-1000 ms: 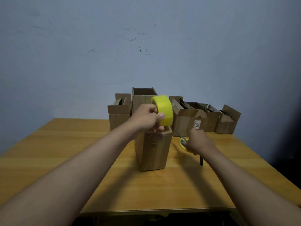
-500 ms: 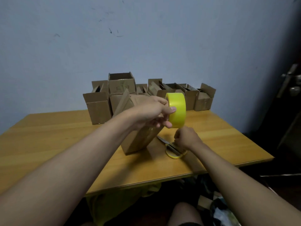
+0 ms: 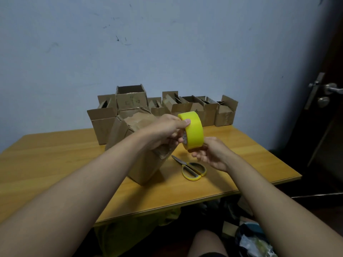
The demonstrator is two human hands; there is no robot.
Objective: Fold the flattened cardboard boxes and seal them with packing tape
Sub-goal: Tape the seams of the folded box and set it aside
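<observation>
My left hand (image 3: pixel 164 129) grips a yellow roll of packing tape (image 3: pixel 194 131), thumb on its top edge and fingers at its core. My right hand (image 3: pixel 211 153) touches the lower edge of the same roll, fingers curled under it. Both hands hover just right of a folded cardboard box (image 3: pixel 141 158) that stands tilted on the wooden table (image 3: pixel 55 164); my left forearm hides part of it. Yellow-handled scissors (image 3: pixel 192 168) lie shut on the table below my right hand.
A row of several folded open-topped cardboard boxes (image 3: pixel 187 108) lines the back of the table against the blue wall. A dark door with a metal handle (image 3: pixel 332 89) is at the right. Clutter lies on the floor beneath the table's front edge, beside my knee (image 3: pixel 206 242).
My right hand let go of the scissors on the table and rose to the tape roll. The box has tipped over to a tilt. My view has swung to the right.
</observation>
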